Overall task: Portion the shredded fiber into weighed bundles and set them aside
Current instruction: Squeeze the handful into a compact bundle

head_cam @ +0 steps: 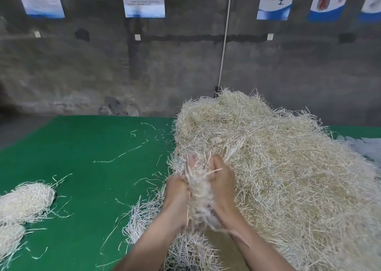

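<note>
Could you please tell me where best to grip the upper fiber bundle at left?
Probably take the bundle round its compact middle, from above, cupping both sides: it lies flat on the green table, and its edges trail loose strands likely to pull free.

left hand (177,190), right hand (224,181) gripping fiber tuft (199,190), fiber pile (284,163)

**Worktop layout, quick rundown**

The fiber heap (278,167) fills the right half of the worktop (86,163), back against the wall (103,75). At the left edge there's a bundle (25,202), with a second bundle (9,242) right below it. Lower centre, left grip (177,190) and right grip (222,180) hold a clump (199,190) by the heap's left side.
</note>
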Available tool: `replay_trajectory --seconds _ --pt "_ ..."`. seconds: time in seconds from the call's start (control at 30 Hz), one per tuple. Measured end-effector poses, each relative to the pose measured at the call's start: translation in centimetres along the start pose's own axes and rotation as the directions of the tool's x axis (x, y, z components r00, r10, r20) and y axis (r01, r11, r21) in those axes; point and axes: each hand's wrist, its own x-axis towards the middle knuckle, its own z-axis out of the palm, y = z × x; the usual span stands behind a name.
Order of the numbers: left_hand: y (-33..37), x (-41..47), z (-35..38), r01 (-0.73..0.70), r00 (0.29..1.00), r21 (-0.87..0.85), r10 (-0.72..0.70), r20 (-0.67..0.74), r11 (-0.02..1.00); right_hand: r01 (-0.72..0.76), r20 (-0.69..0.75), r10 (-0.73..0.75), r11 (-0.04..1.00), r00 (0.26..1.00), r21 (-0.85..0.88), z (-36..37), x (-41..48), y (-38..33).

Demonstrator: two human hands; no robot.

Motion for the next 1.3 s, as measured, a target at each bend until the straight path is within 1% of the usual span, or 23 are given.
replay_trajectory --seconds 0.07,0.1,0.13,0.2,0.23,0.3,0.33,0.37,0.43,0.47,0.5,0.53,0.6,0.67,0.7,0.73,0.87,0.93,0.97,1.07,1.17,1.23,1.3 --pt "0.8 0.7 -0.7 0.006 0.998 -0.161 -0.017 -0.066 0.987 0.098 0.039 -0.101 0.992 0.994 0.076 1.2 -2.8 -1.1" --pt "0.7 1.0 -1.0 0.005 0.994 -0.2 -0.026 -0.104 0.98 0.122 0.046 -0.127 0.989 0.991 0.088 1.5 -3.0 -1.4" --pt "0.7 0.9 -1.1 -0.016 0.995 -0.186 -0.002 -0.098 0.982 0.083 0.029 -0.086 0.991 0.996 0.107 1.3 -2.6 -1.5" --pt "0.7 0.2 -0.7 -0.072 0.997 -0.06 0.071 -0.026 0.996 -0.034 0.012 0.032 0.986 0.999 0.161 0.2 -1.2 -1.8" --pt "0.8 0.1 -0.5 -0.087 0.996 0.023 0.087 -0.014 0.996 -0.056 0.045 0.049 0.985 0.998 0.161 -0.1 -0.6 -1.8" --pt "1.0 0.1 -0.3 -0.082 0.996 0.161 0.085 -0.009 0.984 -0.095 0.214 0.057 0.981 0.975 0.17 -0.1 -0.6 -2.3" --pt "1.1 0.1 -0.6 -0.053 0.999 0.155 0.052 0.005 0.986 -0.14 0.268 0.087 0.973 0.96 0.186 0.0 -0.5 -2.2" --pt "1.2 0.0 -0.6 0.006 0.997 0.098 -0.013 0.072 0.995 -0.19 0.251 0.134 0.959 0.959 0.212 -0.1 -0.3 -1.9" --pt "0.4 -0.5 -1.0 0.145 0.966 -0.088 -0.122 0.226 0.986 -0.363 0.11 0.347 0.863 0.932 0.352 -0.5 1.4 -1.2" --pt "-0.5 -1.1 -0.7 0.199 0.951 -0.147 -0.155 0.269 0.969 -0.414 0.044 0.435 0.816 0.899 0.403 -0.7 1.9 -0.7" --pt "-1.0 -1.4 -0.5 0.237 0.939 -0.199 -0.171 0.299 0.951 -0.399 -0.013 0.445 0.816 0.896 0.418 -0.7 2.0 -0.5" --pt "-1.3 -1.5 -0.2 0.237 0.943 -0.261 -0.157 0.292 0.936 -0.343 -0.046 0.396 0.841 0.917 0.418 -0.5 1.2 -0.7" --pt "-0.9 -0.5 -0.2 0.144 0.987 -0.343 -0.111 0.114 0.928 -0.17 -0.006 0.184 0.919 0.983 0.357 1.2 -1.6 -0.7" --pt "0.4 1.1 -0.9 0.014 0.983 -0.29 -0.066 -0.171 0.957 -0.053 0.137 0.03 0.985 0.99 0.165 2.8 -4.8 -0.9" --pt "0.8 1.6 -1.3 -0.047 0.967 -0.248 -0.018 -0.255 0.968 -0.024 0.158 0.012 0.997 0.987 0.072 3.0 -5.2 -1.1" --pt "0.9 1.4 -1.3 -0.072 0.961 -0.207 0.013 -0.277 0.976 -0.022 0.158 0.012 0.998 0.987 0.059 2.9 -4.7 -1.1" --pt "-0.9 -0.5 0.0 0.016 0.99 0.042 -0.01 -0.14 0.999 -0.104 0.061 0.1 0.993 0.993 0.056 0.6 -1.3 -0.2" --pt "-0.2 -0.4 -0.2 0.006 0.992 0.006 -0.005 -0.123 1.0 -0.209 0.125 0.193 0.969 0.973 0.129 0.9 -2.1 -0.2" --pt "0.5 -0.1 -0.7 -0.043 0.991 -0.015 0.041 -0.127 0.999 -0.235 0.165 0.209 0.959 0.964 0.158 1.3 -3.1 -0.6" --pt "1.1 1.1 -2.2 -0.196 0.961 0.117 0.215 -0.177 0.974 -0.069 0.145 0.039 0.974 0.989 0.214 1.2 -4.5 -1.1" --pt "0.2 1.6 -3.1 -0.191 0.951 0.272 0.246 -0.185 0.943 -0.125 0.068 0.107 0.925 0.992 0.36 -0.9 -2.7 -0.6" --pt "-0.2 1.4 -2.9 -0.179 0.972 0.283 0.215 -0.1 0.942 -0.177 0.182 0.122 0.928 0.976 0.328 -0.9 -2.8 -0.6" --pt "-0.4 0.8 -2.4 -0.116 0.993 0.26 0.121 -0.005 0.959 -0.178 0.306 0.095 0.95 0.947 0.256 0.4 -3.9 -0.9"
